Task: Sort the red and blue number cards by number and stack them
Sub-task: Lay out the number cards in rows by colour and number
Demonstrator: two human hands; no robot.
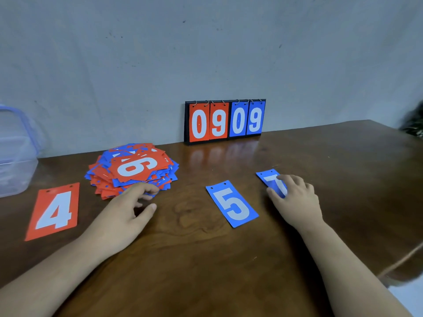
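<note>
**Numbers on show across the table**

The flip scoreboard (pixel 225 121) by the wall is reading 0 9 on its two red panels and 0 9 on its two blue ones, all in white. A lone red card (pixel 53 211) is showing a white 4. One blue card (pixel 231 203) is showing a 5. A second blue card (pixel 270 179), which the right hand (pixel 295 200) is partly covering, is showing a 7. The red top card (pixel 137 168) of the pile is lying turned sideways and showing a 6 or a 9.
</note>
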